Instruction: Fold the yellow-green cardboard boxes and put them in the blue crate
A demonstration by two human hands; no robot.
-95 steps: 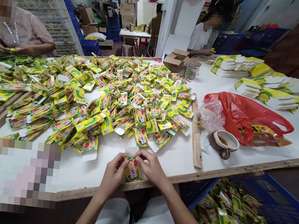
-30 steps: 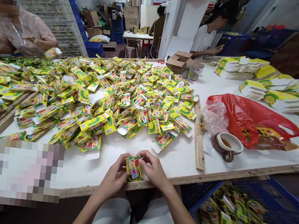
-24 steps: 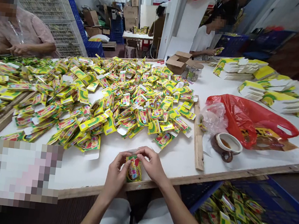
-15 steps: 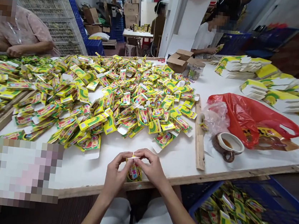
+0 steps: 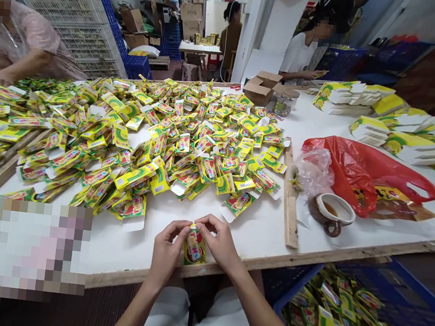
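Note:
A small yellow and green printed carton (image 5: 195, 246) stands at the near edge of the white table (image 5: 257, 230), held between both my hands. My left hand (image 5: 166, 251) pinches its top left corner and left side. My right hand (image 5: 219, 242) pinches the top right, fingertips meeting the left ones over the carton's top flap. Just beyond lies a big heap of flat cartons of the same kind (image 5: 157, 140).
A wooden strip (image 5: 287, 202) bounds the heap on the right; past it sit a small cup (image 5: 332, 210), a red plastic bag (image 5: 361, 171) and stacks of larger flat boxes (image 5: 382, 124). A blue crate of cartons (image 5: 345, 319) stands below right. People work at the far left (image 5: 22, 46) and far side (image 5: 305, 47).
My fingers have worked along the top of the same carton, folding its white flap down. The person at the far left has leaned further left over the table.

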